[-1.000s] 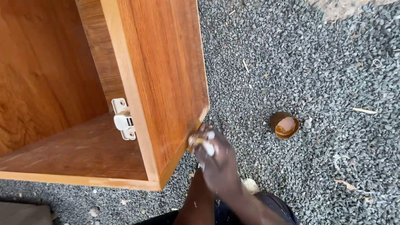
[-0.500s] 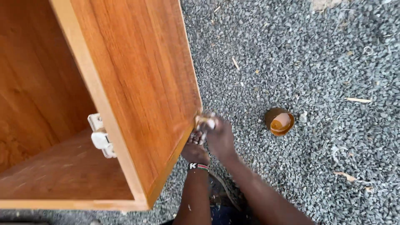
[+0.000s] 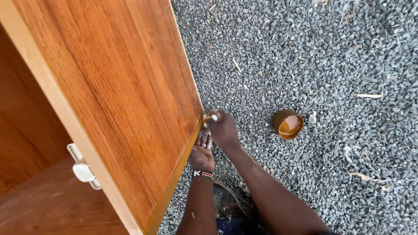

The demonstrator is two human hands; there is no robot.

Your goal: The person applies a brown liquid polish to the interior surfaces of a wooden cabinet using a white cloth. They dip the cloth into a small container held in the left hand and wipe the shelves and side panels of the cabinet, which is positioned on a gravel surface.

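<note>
Brown varnish cup (image 3: 288, 124) on gravel (image 3: 331, 61) beside right hand (image 3: 224, 129).

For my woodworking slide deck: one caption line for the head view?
Right hand presses a small white pad to the orange-brown wooden cabinet's edge, left hand beside it, on grey gravel.

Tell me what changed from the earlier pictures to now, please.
The left hand has come in: a second ago only the right hand showed at the panel's edge; now the left rests under it. The view slid left, so the panel fills more of the picture. Unchanged: the right hand keeps a small pale thing pressed to the edge; the cup stays on the gravel.
</note>
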